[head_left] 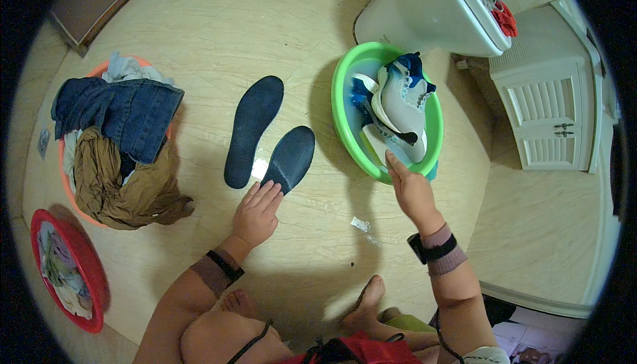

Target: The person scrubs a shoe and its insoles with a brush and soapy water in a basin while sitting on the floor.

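Two dark blue insoles lie side by side on the beige tiled floor. My left hand rests at the lower end of the shorter-looking insole, its fingers stretched out over that edge. To the right stands a green basin of cloudy water. A white and blue pair of sneakers is piled inside it. At the basin's near rim is my right hand, fingers closed on the end of a pale, flat, long object that reaches in beside the shoes. Its kind is unclear.
An orange basin heaped with jeans and brown clothes stands at left, with a red basin of laundry nearer. A white toilet is behind the green basin; a white louvred cabinet stands right. Torn wrapper scraps lie on the floor.
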### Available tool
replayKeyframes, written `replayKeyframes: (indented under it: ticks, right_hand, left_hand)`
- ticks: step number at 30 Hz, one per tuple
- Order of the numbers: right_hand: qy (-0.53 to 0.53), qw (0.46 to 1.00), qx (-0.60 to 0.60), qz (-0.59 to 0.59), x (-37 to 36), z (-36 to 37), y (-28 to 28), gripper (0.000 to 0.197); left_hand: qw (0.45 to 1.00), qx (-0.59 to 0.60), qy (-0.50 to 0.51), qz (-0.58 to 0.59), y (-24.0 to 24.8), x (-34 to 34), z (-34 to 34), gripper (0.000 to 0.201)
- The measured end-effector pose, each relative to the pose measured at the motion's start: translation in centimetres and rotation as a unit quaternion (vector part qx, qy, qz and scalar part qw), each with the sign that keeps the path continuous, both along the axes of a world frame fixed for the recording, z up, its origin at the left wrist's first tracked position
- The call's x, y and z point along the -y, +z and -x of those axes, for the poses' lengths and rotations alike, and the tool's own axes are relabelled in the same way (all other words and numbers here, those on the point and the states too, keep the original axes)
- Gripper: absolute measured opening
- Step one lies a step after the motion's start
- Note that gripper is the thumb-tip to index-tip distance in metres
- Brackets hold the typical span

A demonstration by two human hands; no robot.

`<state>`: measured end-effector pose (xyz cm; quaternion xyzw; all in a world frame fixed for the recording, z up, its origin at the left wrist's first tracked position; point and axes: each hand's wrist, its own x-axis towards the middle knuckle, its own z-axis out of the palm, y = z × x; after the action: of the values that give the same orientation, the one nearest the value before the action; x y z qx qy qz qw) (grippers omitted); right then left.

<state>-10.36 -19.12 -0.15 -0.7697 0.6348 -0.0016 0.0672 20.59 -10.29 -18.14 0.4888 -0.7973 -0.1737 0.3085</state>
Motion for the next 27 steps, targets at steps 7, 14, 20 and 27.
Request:
replayKeyframes:
  ticks: [7,14,20,27]
  right_hand:
    - [0.050,0.985,-0.080,-0.144,4.8,2.6,-3.2,0.030]
    - [-0.037,0.977,0.208,-0.008,-1.3,-2.2,-1.5,0.035]
    - [0.015,0.960,0.278,-0.023,-7.1,-8.6,-7.0,0.044]
    - [0.037,0.982,0.158,-0.092,-5.5,-12.2,-13.4,0.043]
  left_hand:
    - [1.000,0.006,-0.016,0.001,1.3,0.3,-0.4,0.039]
    - [1.000,0.010,-0.020,-0.022,0.8,-0.1,-1.0,0.042]
    - [1.000,0.011,-0.015,-0.008,0.8,0.0,-1.1,0.040]
    - [1.000,0.002,-0.006,-0.006,-0.7,-0.1,-1.1,0.038]
